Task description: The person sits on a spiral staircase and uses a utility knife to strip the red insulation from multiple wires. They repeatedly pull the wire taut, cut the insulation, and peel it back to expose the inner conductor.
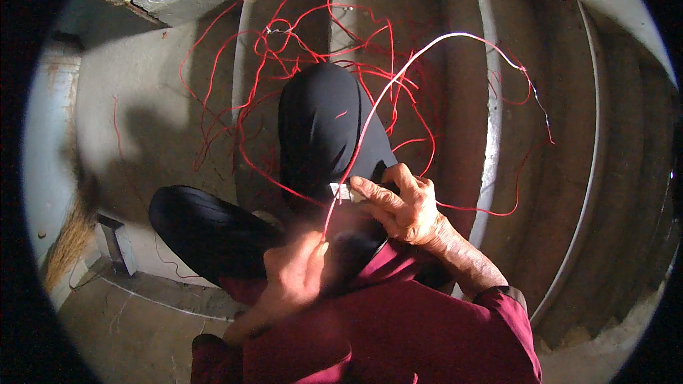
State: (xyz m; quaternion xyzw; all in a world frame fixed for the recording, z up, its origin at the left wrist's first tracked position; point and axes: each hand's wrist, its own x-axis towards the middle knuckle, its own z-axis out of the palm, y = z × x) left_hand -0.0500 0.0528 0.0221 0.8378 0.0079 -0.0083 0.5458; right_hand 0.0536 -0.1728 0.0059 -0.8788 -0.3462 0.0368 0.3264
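Note:
My left hand [293,266], partly blurred, pinches a red insulated wire [368,120] between thumb and fingers. From there the wire rises over my dark-trousered knee [320,112] and arcs to the right. Its far part turns into a thin twisted strand with a silvery section. My right hand [411,208] grips a small pale flat piece [341,191] just above the left hand. The wire crosses that piece near my right fingertips. What the piece is, and whether it presses into the wire, cannot be made out.
A loose tangle of red wire [277,53] spreads over the concrete steps [384,21] beyond my knee. More stair edges [488,144] run down the right side. A straw broom [72,240] leans at the left by a pale blue panel [50,133]. A metal bracket [118,245] stands close by.

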